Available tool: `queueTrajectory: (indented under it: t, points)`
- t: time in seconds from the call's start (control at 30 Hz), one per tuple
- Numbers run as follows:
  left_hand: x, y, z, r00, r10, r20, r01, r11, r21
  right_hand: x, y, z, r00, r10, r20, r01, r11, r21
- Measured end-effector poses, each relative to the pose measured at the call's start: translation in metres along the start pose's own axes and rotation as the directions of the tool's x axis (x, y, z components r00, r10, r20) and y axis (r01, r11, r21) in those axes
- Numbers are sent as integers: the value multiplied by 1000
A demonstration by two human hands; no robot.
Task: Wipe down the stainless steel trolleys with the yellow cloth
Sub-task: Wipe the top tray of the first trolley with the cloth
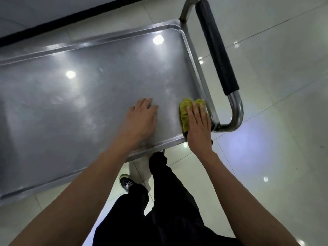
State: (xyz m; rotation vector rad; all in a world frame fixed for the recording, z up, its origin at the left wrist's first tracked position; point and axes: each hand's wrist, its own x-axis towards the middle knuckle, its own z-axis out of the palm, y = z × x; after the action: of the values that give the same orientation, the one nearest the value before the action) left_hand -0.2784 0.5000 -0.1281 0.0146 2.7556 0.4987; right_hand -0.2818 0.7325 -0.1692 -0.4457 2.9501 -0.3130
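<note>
Right hand [197,125] flat on yellow cloth [185,110] at trolley [71,103] corner; left hand [142,118] flat.

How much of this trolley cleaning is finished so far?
Hard to call any part finished: the trolley top shows hazy smears across most of its surface. In hand: the right hand presses the yellow cloth flat into the near corner by the handle, while the left hand rests on the steel. Left: the rest of the top, the rim and the handle.

The right hand [197,125] presses the yellow cloth [186,110] flat at the trolley top's [79,103] four o'clock corner; the left hand [142,119] rests flat beside it.
</note>
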Motion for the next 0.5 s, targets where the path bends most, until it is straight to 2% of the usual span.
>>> queueTrajectory:
  t: [0.13,0.23,0.37,0.5]
  points:
    - [47,22,-8,1000,5,2,-5,1000,-3,18,21,-1,1000,-22,-4,22,999,30]
    - [73,30,-14,1000,-19,-14,19,1000,-4,19,28,5,996,-68,-60,70,996,45]
    - [95,24,-25,997,-74,-8,74,996,49,21,25,6,996,-73,-55,76,996,45]
    - [116,7,-34,987,-142,-72,146,988,50,30,22,6,997,-72,-31,73,997,24]
